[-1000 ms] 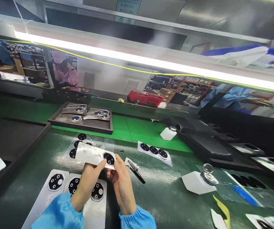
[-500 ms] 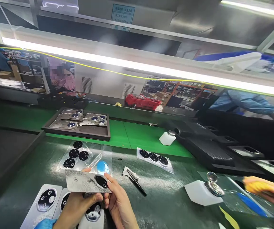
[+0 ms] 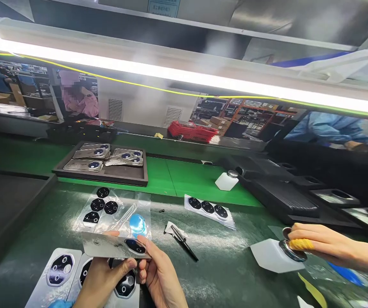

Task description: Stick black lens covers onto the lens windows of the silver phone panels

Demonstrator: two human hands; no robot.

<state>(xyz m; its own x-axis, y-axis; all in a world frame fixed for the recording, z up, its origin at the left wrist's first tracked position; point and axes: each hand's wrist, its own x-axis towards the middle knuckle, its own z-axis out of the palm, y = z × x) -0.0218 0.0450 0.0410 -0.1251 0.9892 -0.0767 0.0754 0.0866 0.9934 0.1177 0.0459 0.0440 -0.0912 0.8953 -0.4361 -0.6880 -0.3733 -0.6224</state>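
Note:
Between my two hands is a silvery phone back cover [image 3: 110, 247], tilted so its face shows at a low angle, with a dark camera window at its right end. My left hand [image 3: 102, 280] grips it from below, thumb under the near edge. On the right end, by the camera window, my right hand [image 3: 163, 271] closes its fingers. Under my hands lie more phone back covers [image 3: 51, 295] with large octagonal camera panels, partly hidden. Just beyond is a clear plastic sheet [image 3: 123, 196] carrying black camera lens panels [image 3: 97, 205] and a round blue sticker [image 3: 138, 223].
A co-worker's hand [image 3: 319, 246] with a yellow cloth presses the lid of a white dispenser bottle [image 3: 269, 256] at right. Tweezers [image 3: 185, 248] lie mid-table near a strip of lens panels [image 3: 207, 208]. A tray [image 3: 123, 177] of covers and another bottle [image 3: 226, 182] stand behind.
The co-worker's hand has moved left onto the bottle's lid. The phone back cover in my hands has tipped slightly flatter and shifted a little left. My view has dipped slightly.

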